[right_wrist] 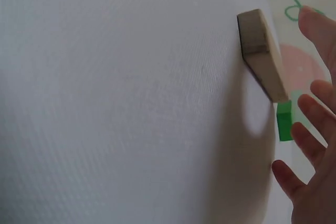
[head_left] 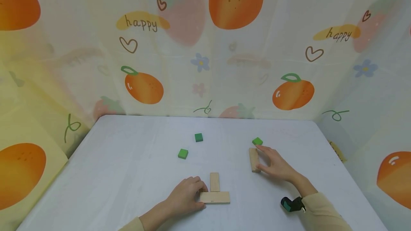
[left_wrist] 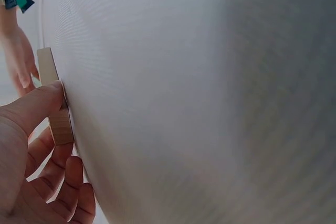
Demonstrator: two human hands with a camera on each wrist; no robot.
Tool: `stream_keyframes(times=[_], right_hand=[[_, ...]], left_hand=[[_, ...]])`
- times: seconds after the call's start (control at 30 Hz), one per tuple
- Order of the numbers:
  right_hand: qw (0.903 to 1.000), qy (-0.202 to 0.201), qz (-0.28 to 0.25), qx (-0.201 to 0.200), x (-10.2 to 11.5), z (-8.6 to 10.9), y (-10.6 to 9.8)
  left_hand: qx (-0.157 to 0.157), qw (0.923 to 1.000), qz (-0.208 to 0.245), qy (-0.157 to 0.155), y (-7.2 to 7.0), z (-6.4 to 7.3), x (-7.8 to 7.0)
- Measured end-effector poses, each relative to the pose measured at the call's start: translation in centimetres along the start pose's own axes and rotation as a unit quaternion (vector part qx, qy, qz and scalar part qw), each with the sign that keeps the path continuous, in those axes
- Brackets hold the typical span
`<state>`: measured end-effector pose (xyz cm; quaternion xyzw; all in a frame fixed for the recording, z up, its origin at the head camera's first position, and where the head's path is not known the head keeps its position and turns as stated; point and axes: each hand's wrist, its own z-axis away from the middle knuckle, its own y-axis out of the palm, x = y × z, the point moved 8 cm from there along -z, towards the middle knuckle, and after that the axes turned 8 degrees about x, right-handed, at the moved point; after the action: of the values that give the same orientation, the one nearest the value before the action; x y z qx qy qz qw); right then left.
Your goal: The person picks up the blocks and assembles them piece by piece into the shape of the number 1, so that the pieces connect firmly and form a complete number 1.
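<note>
In the head view my left hand [head_left: 187, 196] pinches the left end of a flat wooden block [head_left: 217, 198] lying crosswise on the table. A second wooden block [head_left: 214, 182] meets its far side, so the two form an upside-down T. The left wrist view shows the thumb [left_wrist: 46, 98] on one side of the gripped wood and fingertips at the other. On the right, my right hand [head_left: 274, 163] hovers with spread fingers beside a third wooden block [head_left: 254, 160]. Space shows between those fingers and that block [right_wrist: 265, 56] in the right wrist view.
A light green block [head_left: 257, 141] lies just beyond the right wooden block. Two more green blocks, one darker [head_left: 199, 137] and one lighter [head_left: 183, 153], lie left of centre. Fruit-printed curtains [head_left: 205, 81] surround the white table [head_left: 128, 159]. A dark strapped device [head_left: 292, 204] sits at my right wrist.
</note>
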<state>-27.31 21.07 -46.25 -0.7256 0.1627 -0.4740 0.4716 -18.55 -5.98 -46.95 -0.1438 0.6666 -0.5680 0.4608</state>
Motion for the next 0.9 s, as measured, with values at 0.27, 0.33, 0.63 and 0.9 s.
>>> stream_keyframes(times=[0.27, 0.33, 0.63, 0.9], right_hand=[[0.9998, 0.002, 0.014, 0.014, -0.8, -0.2, 0.4], [0.9994, 0.007, 0.023, 0.023, -0.9, -0.3, 0.6], [0.9958, 0.042, 0.064, 0.050, -1.6, -0.2, 1.4], [0.9933, 0.061, 0.061, 0.076, -1.5, -0.3, 1.7]], left_hand=[[-0.002, 1.0000, 0.001, 0.001, 0.0, 0.0, 0.0], [-0.002, 1.0000, 0.002, 0.001, 0.0, 0.0, 0.0], [0.004, 1.0000, 0.005, -0.003, 0.2, -0.1, 0.1], [-0.001, 1.0000, 0.001, 0.000, 0.1, -0.1, 0.0]])
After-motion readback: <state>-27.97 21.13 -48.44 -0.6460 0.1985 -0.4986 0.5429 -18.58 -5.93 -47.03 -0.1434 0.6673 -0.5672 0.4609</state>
